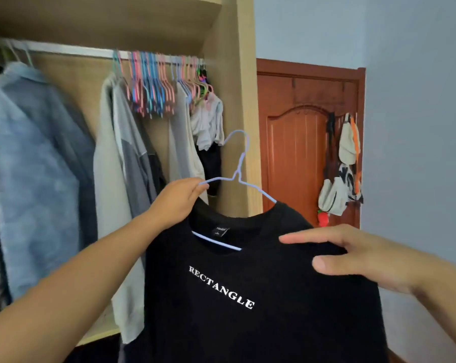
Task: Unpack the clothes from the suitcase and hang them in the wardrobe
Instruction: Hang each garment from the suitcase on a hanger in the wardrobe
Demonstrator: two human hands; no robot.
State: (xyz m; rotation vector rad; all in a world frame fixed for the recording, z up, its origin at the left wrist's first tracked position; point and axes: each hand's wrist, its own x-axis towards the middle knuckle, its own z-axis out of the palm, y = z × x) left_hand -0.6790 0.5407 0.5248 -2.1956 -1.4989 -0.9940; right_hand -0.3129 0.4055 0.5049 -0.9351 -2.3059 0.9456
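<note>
Black T-shirt (247,297): threaded on blue hanger (238,176), held before wardrobe (245,100). Left hand (178,199) pinches hanger's shoulder; right hand (358,254), fingers straight, smooths fabric. Rail (72,52) already carries several garments. Remaining: hook hanger on rail. Suitcase unseen.

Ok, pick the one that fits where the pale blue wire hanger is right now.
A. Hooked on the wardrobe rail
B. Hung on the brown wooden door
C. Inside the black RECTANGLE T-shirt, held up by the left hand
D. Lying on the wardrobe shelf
C: the pale blue wire hanger sits inside the black RECTANGLE T-shirt, gripped by the left hand, its hook free of the wardrobe rail.
</note>
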